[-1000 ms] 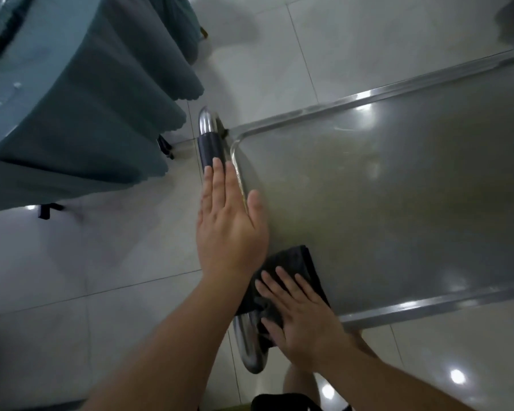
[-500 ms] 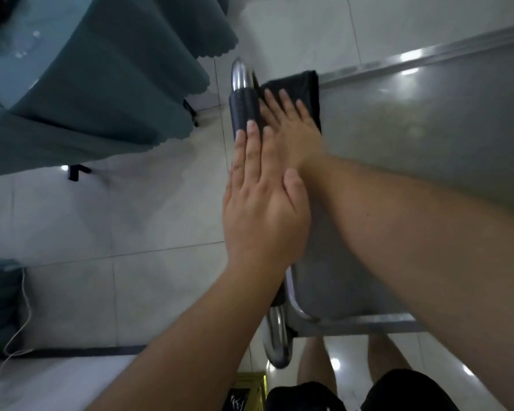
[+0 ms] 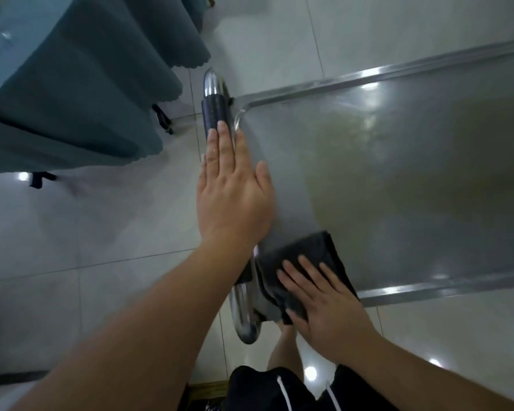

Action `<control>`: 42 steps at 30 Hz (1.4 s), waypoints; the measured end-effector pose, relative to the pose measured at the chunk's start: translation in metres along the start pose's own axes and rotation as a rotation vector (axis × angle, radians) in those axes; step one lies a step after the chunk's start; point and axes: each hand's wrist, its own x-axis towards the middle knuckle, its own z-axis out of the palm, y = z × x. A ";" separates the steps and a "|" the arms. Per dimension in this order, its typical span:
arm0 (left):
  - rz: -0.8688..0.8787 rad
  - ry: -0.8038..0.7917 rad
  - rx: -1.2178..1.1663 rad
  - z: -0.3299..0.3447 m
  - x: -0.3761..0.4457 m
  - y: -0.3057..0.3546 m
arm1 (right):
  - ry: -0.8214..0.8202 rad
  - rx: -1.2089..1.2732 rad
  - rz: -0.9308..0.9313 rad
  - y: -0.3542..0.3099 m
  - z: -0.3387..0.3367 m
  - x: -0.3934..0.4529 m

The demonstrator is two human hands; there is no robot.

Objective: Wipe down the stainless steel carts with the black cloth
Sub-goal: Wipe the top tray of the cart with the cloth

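Right grip (image 3: pixel 324 304) presses flat on black cloth (image 3: pixel 303 259) at cart (image 3: pixel 398 188) corner.

Crumpled black cloth (image 3: pixel 306 262) at near-left corner of grey stainless steel cart (image 3: pixel 413 179), overhanging rim

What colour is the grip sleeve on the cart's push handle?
Black, with a fine textured weave, on the chrome push handle's grip sleeve; the head view shows it.

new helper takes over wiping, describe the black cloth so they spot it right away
Find the stainless steel cart filling the right side of the view. At its near corner by the chrome handle, the black cloth lies under the flat right hand. It is the only dark, soft, folded thing on the shiny tray.
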 end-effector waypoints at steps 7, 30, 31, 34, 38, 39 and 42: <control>0.003 0.031 -0.007 0.002 -0.002 -0.001 | 0.055 -0.061 -0.006 0.058 -0.022 0.069; 0.081 -0.031 0.189 -0.004 0.002 0.008 | 0.069 0.006 0.064 0.089 -0.039 0.049; 0.077 -0.035 0.190 -0.004 0.001 0.009 | 0.043 -0.004 0.049 0.090 -0.031 0.015; 0.075 -0.042 0.189 -0.004 0.001 0.009 | -0.015 -0.038 0.013 0.104 -0.022 -0.040; 0.075 -0.035 0.184 -0.004 0.001 0.011 | -0.037 -0.060 -0.016 0.128 -0.036 -0.015; 0.074 -0.031 0.185 -0.004 0.001 0.011 | -0.013 -0.068 -0.021 0.136 -0.042 0.003; 0.070 -0.011 0.181 -0.001 0.001 0.011 | 0.082 -0.069 0.028 0.159 -0.067 0.073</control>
